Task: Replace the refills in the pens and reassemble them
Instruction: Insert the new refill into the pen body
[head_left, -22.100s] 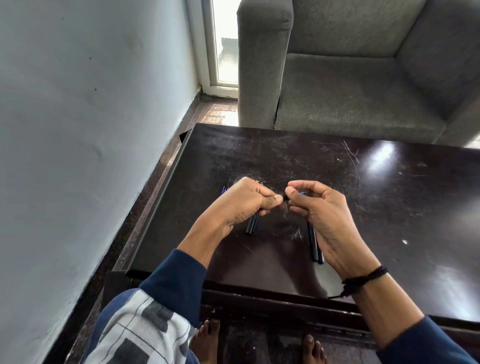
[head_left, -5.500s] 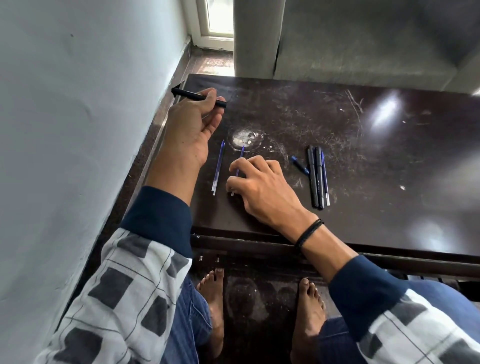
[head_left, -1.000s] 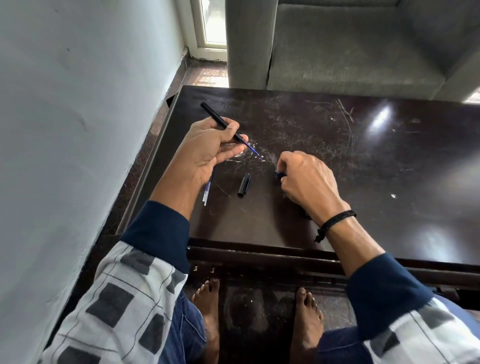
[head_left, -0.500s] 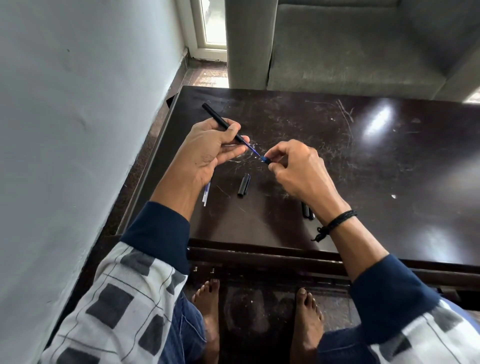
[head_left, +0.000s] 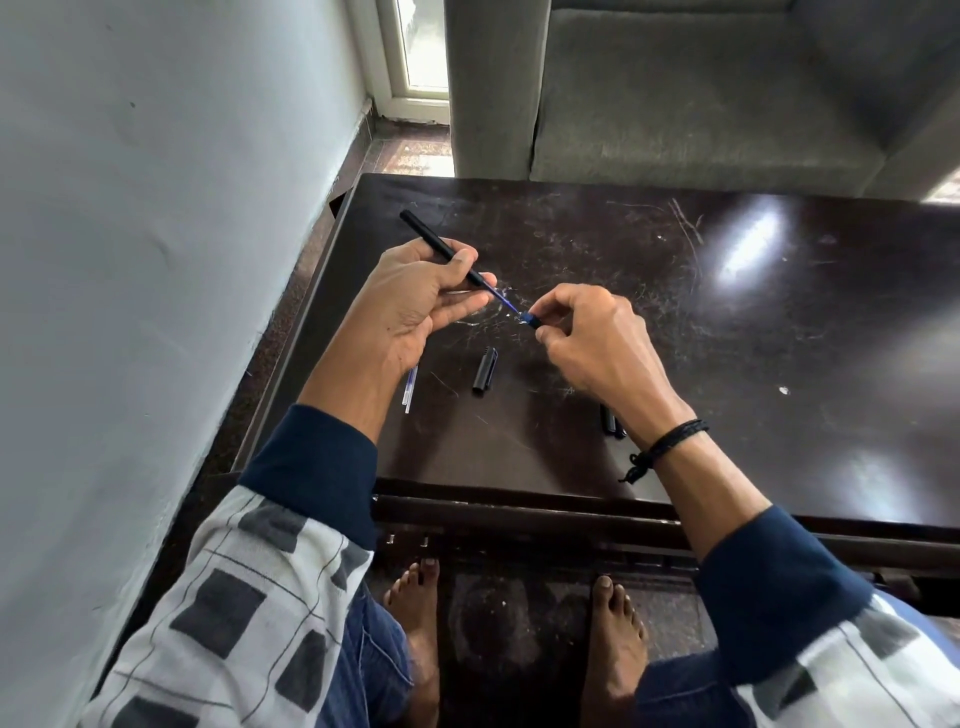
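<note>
My left hand (head_left: 410, 306) grips a black pen barrel (head_left: 434, 240) that points up and to the left, above the dark table (head_left: 727, 364). A blue refill (head_left: 503, 297) sticks out of the barrel's lower end. My right hand (head_left: 592, 343) pinches a small blue-and-black tip piece (head_left: 531, 319) at the free end of that refill. A black pen cap (head_left: 484, 370) lies on the table below the two hands. A loose refill (head_left: 409, 388) lies under my left wrist. The ends of two more black pens (head_left: 610, 425) show under my right wrist.
A white wall (head_left: 156, 260) runs close along the table's left edge. A grey sofa (head_left: 675, 88) stands behind the far edge. My bare feet (head_left: 519, 654) rest on the floor below the near edge.
My right hand lifted from the table with the small tip piece and brought it to the end of the refill. My left hand has kept the barrel almost still.
</note>
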